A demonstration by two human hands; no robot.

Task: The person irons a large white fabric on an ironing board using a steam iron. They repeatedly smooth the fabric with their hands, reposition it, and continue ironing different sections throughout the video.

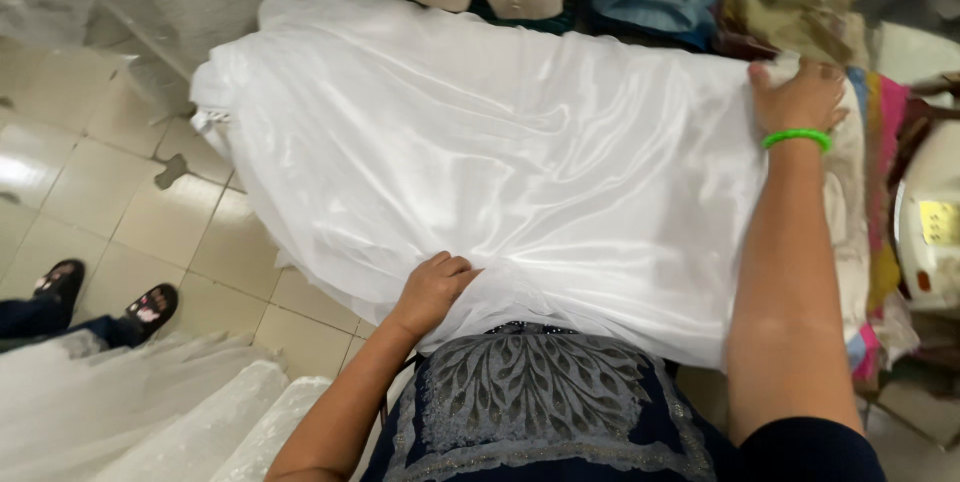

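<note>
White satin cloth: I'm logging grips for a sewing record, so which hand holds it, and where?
The left hand grips the white satin cloth at its near edge; the right hand pinches its far right corner.

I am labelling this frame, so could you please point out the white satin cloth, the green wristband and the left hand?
white satin cloth (520, 142): head view, on its smooth middle.
green wristband (796, 138): head view, on the band across the right wrist.
left hand (432, 290): head view, on its back, fingers gripping the cloth's near edge.

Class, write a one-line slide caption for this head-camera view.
Left hand grips the near edge of a white satin cloth while the right hand holds its far corner.
</note>
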